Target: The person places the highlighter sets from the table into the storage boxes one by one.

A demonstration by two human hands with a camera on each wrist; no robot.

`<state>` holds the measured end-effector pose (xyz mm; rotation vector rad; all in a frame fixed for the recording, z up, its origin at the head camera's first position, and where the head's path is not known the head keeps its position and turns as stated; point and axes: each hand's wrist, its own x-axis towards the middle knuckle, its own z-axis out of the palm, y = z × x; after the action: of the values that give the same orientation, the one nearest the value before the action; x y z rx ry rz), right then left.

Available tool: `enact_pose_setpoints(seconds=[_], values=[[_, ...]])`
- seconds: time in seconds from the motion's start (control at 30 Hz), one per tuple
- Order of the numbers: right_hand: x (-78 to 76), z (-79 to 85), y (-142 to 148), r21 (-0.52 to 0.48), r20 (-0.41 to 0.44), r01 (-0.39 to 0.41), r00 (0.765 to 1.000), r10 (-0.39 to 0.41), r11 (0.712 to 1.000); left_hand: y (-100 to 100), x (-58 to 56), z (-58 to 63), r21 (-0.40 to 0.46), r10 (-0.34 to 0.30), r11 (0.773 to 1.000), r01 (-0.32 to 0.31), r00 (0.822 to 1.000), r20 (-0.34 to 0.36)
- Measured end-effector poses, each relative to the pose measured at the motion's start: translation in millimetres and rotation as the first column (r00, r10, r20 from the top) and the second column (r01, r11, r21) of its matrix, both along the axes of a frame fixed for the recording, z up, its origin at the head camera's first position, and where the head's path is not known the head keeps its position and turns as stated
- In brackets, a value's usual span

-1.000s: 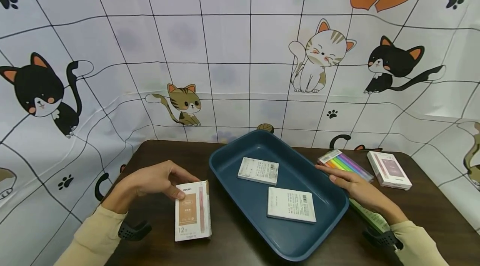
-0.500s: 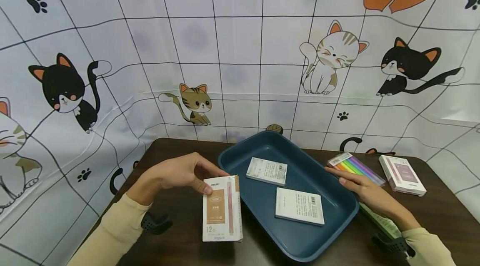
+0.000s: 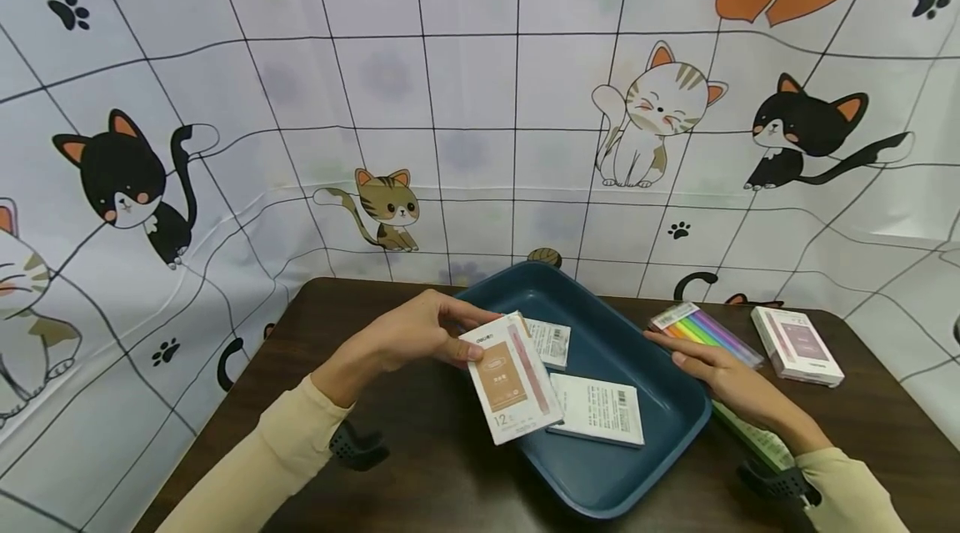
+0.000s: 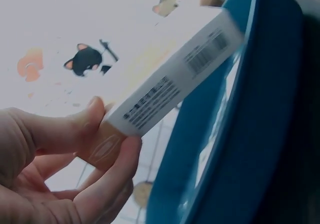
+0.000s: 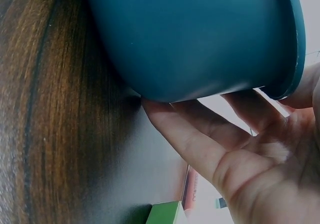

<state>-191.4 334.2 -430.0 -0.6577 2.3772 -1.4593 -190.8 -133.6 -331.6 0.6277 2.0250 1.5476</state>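
My left hand [image 3: 420,333] pinches a white carton [image 3: 504,387] by its upper end, thumb on the printed face. The carton has a tan panel and a pink stripe, and it is tilted over the left rim of the blue tray [image 3: 592,333]. A barcode shows on its narrow side in the left wrist view. Two flat white boxes lie inside the tray; the carton partly covers the farther box [image 3: 553,345] and overlaps the nearer box [image 3: 600,412]. My right hand [image 3: 727,379] holds the tray's right side, thumb at the rim and fingers against the outer wall.
Right of the tray lie a pack of rainbow-coloured sticks [image 3: 708,334] and a white box [image 3: 798,345] with a mauve panel. A green package [image 3: 753,437] is partly under the right forearm. A cat-printed cloth [image 3: 465,99] hangs behind the dark wooden table [image 3: 420,475].
My left hand has moved right with the carton, from the table's left side to over the tray's edge, and the carton has turned from upright to slanted. The right hand stays at the tray.
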Motion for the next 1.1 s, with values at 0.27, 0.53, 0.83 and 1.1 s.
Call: enact_pose_setpoints(seconds=[0.27,0.53,0.83,1.1], values=[[-3.7,0.5,-0.6,-0.005,0.002,-0.016,1.000,0.016,1.000,33.9,0.0,-9.1,0.005,0.003,1.000,-0.003,1.000,-0.001],[-3.1,-0.2,2.0,-0.012,-0.015,-0.013,1.000,0.013,1.000,63.1,5.4,-16.7,-0.023,0.005,1.000,-0.005,1.000,0.009],[-1.6,-1.3,-0.2,-0.011,0.009,-0.011,1.000,0.011,1.000,79.0,14.0,-25.5,-0.046,-0.029,0.998,0.032,0.998,0.060],[-1.3,0.2,1.1,0.032,-0.040,0.003,0.999,-0.001,0.999,83.5,18.1,-25.5,-0.145,-0.012,0.989,0.010,1.000,-0.015]])
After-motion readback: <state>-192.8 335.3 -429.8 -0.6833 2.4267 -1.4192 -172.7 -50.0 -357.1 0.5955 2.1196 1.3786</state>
